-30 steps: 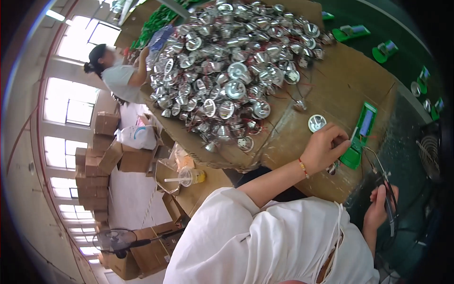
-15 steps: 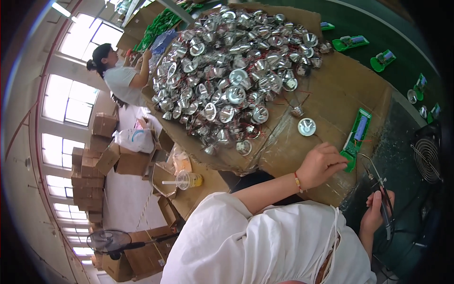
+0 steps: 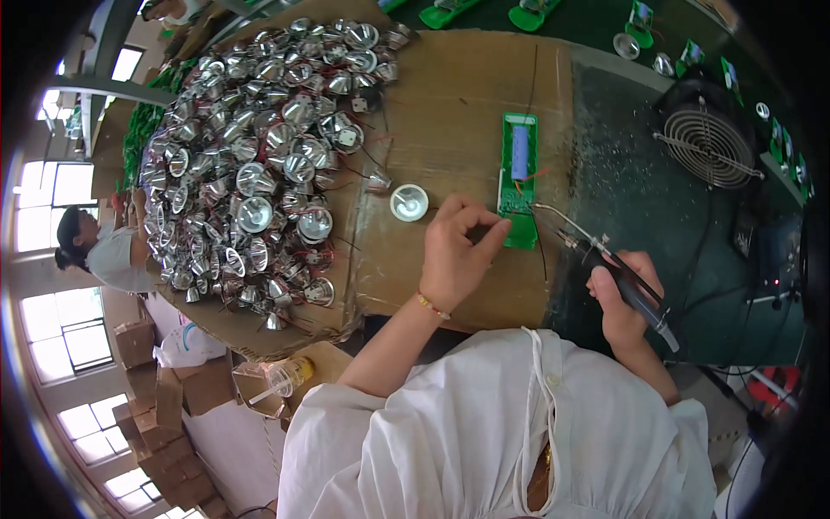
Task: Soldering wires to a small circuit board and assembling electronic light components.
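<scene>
My left hand (image 3: 456, 251) is closed in a pinch beside the lower part of a green plastic casing (image 3: 520, 233); whatever lies between thumb and finger is too small to name. Inside the casing are a blue cylindrical battery (image 3: 520, 152) and a small green circuit board (image 3: 515, 202). My right hand (image 3: 624, 322) grips a black soldering iron (image 3: 629, 292), with a thin bent metal tube running along it. The tube's tip reaches the edge of the circuit board. To the left of the casing, a round reflector cup (image 3: 409, 203) with a white rim lies on the cardboard.
A large heap of silvery reflector cups (image 3: 255, 177) with red and black wires covers the left side of the cardboard (image 3: 458, 95). A round fan with a wire grille (image 3: 707, 149) stands at right. More green casings (image 3: 640, 22) line the far side. Another person (image 3: 112, 251) works at far left.
My view has swung to the right, bringing the casing nearer the middle. The soldering iron has come up to the circuit board, and my left hand remains beside the casing.
</scene>
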A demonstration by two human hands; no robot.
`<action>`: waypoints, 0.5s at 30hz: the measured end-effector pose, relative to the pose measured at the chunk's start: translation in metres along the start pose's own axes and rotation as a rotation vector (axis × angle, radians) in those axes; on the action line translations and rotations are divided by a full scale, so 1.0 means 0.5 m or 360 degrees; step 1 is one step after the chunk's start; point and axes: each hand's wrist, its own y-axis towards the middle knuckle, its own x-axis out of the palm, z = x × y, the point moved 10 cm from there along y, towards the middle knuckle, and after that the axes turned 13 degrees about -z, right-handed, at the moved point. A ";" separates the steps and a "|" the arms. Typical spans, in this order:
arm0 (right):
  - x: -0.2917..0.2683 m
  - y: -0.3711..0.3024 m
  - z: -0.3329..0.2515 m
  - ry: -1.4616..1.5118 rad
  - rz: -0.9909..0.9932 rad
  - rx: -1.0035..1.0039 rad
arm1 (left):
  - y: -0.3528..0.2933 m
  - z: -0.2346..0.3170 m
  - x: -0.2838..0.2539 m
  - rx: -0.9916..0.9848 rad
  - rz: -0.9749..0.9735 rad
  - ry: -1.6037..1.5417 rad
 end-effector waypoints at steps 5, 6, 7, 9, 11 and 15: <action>0.001 0.004 0.009 0.0056 0.0058 0.0093 | 0.005 -0.014 0.007 -0.0030 -0.0017 0.0008; 0.002 0.004 0.011 0.0055 0.0047 0.0102 | 0.006 -0.013 0.007 -0.0035 -0.0021 0.0022; 0.003 0.004 0.017 0.0068 0.0035 0.0122 | 0.007 -0.013 0.010 -0.0043 -0.0028 0.0017; 0.003 0.004 0.019 0.0054 0.0028 0.0125 | 0.007 -0.014 0.012 -0.0069 -0.0026 -0.0022; 0.006 0.004 0.017 0.0048 0.0016 0.0118 | 0.004 -0.013 0.014 -0.0047 -0.0036 0.0009; 0.015 0.007 0.012 0.0063 -0.0026 0.0084 | -0.001 -0.011 0.012 -0.0054 -0.0031 0.0041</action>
